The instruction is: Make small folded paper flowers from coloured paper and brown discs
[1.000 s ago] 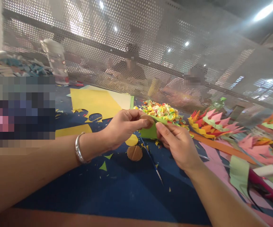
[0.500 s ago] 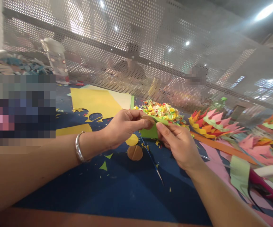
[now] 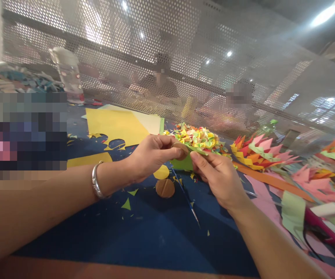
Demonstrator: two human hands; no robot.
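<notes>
My left hand (image 3: 151,157), with a silver bangle on the wrist, pinches a small brown paper disc (image 3: 181,148) against a folded green paper piece (image 3: 183,162). My right hand (image 3: 218,176) pinches the same green paper from the right side. Both hands hover just above the dark blue table cover (image 3: 150,232). Below them lie a second brown paper disc (image 3: 165,188), a yellow paper circle (image 3: 161,172) and a thin blue pen (image 3: 186,197).
Yellow paper sheets (image 3: 115,126) with cut-out holes lie at the left. A heap of small coloured scraps (image 3: 199,137) sits behind the hands; pointed coloured paper pieces (image 3: 260,153) and pink strips spread to the right. A perforated screen (image 3: 184,58) stands behind, with people beyond it. A clear bottle (image 3: 67,73) stands far left.
Almost nothing differs; both hands keep their pinch on the green paper and brown disc, shifting only slightly.
</notes>
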